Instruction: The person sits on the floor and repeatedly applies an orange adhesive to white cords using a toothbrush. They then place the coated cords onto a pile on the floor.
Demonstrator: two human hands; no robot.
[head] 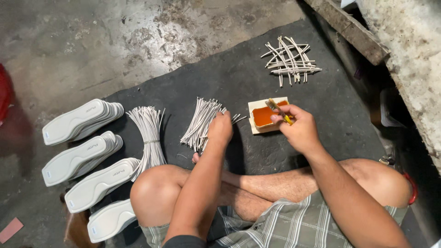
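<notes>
left hand (220, 128) pinching strips (200, 123) off the pile; right hand (298, 128) holds brush (279, 111) over glue tray (265, 115), close for dipping.

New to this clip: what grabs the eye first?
Dead centre, the right hand holds a small brush over a shallow tray of orange glue, while the left hand rests on a loose pile of thin white strips on the dark mat. At far left lie four stacks of white shoe insoles, with a tied bundle of strips beside them. At upper right, more strips lie in a criss-cross heap.
</notes>
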